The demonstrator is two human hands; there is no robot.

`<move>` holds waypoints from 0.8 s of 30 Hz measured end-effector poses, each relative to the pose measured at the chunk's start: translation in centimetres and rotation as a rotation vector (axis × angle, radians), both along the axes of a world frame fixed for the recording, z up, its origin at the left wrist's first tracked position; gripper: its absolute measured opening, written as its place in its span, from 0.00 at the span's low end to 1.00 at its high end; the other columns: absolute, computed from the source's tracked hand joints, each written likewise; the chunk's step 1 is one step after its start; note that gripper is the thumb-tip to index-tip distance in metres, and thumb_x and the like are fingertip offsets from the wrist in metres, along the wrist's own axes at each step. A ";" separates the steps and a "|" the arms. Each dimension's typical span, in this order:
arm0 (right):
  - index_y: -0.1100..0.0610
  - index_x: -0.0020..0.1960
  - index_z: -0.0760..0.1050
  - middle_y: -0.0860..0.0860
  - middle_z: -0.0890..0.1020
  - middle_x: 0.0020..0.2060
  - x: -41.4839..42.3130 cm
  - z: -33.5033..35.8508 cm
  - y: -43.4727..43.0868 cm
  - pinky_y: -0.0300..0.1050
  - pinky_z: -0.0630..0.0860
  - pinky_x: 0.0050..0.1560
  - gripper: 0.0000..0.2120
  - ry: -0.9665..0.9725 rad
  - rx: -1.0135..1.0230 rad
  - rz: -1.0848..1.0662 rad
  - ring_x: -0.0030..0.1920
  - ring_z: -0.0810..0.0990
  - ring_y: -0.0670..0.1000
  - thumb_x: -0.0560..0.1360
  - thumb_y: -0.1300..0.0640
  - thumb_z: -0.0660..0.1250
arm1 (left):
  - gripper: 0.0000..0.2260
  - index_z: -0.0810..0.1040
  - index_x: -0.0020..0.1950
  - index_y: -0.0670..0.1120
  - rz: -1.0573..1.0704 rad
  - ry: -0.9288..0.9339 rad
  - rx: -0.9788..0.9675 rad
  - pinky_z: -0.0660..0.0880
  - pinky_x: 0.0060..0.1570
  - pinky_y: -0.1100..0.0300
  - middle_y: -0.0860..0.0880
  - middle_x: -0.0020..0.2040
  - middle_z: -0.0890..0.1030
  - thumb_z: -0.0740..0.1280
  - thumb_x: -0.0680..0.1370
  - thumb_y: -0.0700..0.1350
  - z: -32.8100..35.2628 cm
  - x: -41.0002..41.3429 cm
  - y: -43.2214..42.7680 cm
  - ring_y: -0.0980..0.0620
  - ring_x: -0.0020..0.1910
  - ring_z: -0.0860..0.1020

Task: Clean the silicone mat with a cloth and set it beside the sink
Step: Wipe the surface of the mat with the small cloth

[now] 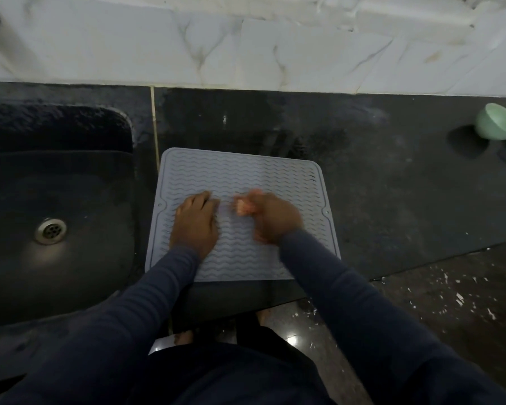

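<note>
The grey mat (246,171) lay flat near the counter's (392,185) front edge, just beside the right rim of the sink (70,176). The left hand (195,222) rested palm-down on the mat's left half, fingers fairly straight. The right hand (275,219), blurred, had its fingers bunched round a pinkish cloth (244,207) at the mat's middle. A green cup (497,125) sat by the counter's right edge.

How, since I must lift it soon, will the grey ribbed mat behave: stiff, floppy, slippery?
The mat lies thin and flat on the counter, so it probably droops when lifted by one edge. Its wavy ridges likely aid grip. The left hand resting on it while the right hand grips the cloth hints it slides.
</note>
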State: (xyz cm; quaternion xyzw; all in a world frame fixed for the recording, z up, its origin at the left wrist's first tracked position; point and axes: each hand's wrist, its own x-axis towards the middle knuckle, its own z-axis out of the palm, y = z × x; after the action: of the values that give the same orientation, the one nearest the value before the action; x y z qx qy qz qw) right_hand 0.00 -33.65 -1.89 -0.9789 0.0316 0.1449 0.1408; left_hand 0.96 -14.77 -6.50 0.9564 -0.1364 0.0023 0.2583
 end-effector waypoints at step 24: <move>0.50 0.58 0.78 0.54 0.83 0.53 -0.1 2.5 -8.4 0.47 0.77 0.53 0.19 -0.058 -0.041 -0.494 0.53 0.81 0.57 0.74 0.41 0.60 | 0.21 0.72 0.67 0.44 -0.111 -0.086 0.138 0.56 0.70 0.39 0.40 0.70 0.69 0.57 0.76 0.47 1.2 1.3 -2.1 0.40 0.69 0.65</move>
State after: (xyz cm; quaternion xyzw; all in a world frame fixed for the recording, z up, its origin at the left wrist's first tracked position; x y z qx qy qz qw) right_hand -0.07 -42.04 0.66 -0.9478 0.2689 0.0773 0.1529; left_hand 2.28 -16.90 -5.35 0.9619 -0.1998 0.0195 0.1855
